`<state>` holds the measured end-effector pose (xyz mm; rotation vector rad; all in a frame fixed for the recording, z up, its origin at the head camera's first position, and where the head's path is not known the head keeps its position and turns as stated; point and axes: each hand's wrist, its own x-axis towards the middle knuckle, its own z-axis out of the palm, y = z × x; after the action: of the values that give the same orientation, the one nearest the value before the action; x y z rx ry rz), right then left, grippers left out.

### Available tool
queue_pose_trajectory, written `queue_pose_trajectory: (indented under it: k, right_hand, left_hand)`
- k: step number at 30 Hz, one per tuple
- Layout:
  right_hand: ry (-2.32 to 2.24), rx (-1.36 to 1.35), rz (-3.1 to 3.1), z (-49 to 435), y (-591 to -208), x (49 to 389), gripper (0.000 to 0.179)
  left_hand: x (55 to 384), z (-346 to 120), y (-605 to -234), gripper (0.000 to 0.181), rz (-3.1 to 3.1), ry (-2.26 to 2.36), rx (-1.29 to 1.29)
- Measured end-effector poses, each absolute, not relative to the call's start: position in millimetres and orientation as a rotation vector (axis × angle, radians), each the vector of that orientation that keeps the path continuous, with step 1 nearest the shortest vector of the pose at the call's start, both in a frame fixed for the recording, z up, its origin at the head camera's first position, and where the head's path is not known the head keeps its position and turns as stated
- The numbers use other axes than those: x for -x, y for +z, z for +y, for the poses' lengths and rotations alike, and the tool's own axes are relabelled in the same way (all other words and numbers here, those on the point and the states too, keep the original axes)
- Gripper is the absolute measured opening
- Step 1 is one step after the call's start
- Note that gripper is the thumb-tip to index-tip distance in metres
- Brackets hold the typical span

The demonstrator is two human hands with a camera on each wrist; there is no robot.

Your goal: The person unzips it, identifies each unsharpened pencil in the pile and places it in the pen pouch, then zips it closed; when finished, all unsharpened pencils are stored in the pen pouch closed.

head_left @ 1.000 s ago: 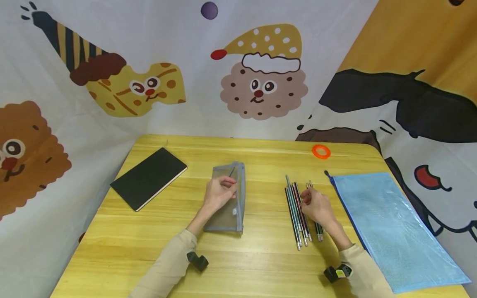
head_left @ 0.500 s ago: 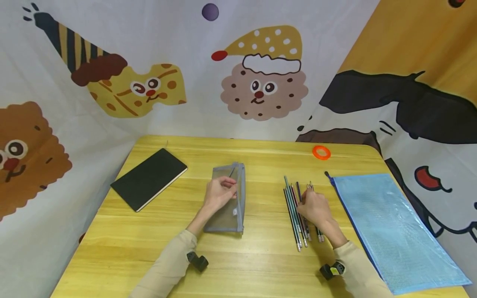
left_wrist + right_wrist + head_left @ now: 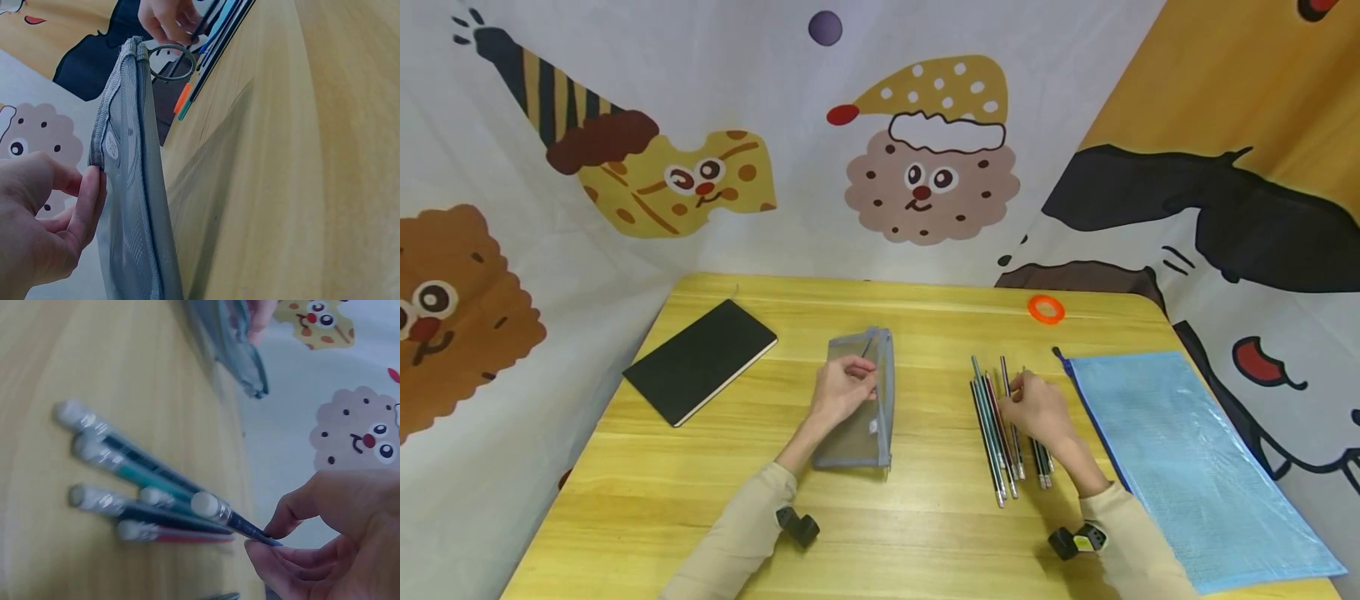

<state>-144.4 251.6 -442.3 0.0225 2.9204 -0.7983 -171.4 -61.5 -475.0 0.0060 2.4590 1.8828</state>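
Observation:
A grey mesh zip pouch (image 3: 842, 446) lies left of the table's middle, and my left hand (image 3: 842, 390) pinches its zip edge between thumb and fingertips, as the left wrist view (image 3: 47, 212) shows close up. To the right, my right hand (image 3: 1039, 410) pinches a dark blue pencil (image 3: 245, 527) with a white eraser. In the right wrist view that pencil sits above several other pencils (image 3: 153, 465). Those pencils (image 3: 987, 429) lie side by side on the table, eraser ends toward me. A few more dark pencils (image 3: 1042, 471) lie partly hidden beneath my right hand.
A black notebook (image 3: 700, 362) lies at the left. An orange ring (image 3: 1046, 309) is near the back edge at the right. A large blue zip bag (image 3: 1195, 467) covers the right side. Behind the wooden table (image 3: 917, 533) hangs a printed cloth (image 3: 805, 250).
My right hand dipped left over the pencils, then came back slightly right, with a dark blue pencil now pinched and separated from the group. The left hand and pouch stayed in place.

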Motion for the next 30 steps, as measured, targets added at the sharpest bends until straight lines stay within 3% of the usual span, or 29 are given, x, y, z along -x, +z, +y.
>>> queue_pose_trajectory:
  k: [12,30]
  right_hand:
    - [-0.894,0.083,2.958,232.1,-416.2,145.0,0.030]
    - [-1.088,0.194,2.800,171.8,-410.4,159.4,0.026]
  left_hand:
    - [171.2,-61.2,-474.5,0.016,2.469,1.869,-0.003]
    - [169.0,-56.8,-472.2,0.017,2.458,1.892,-0.001]
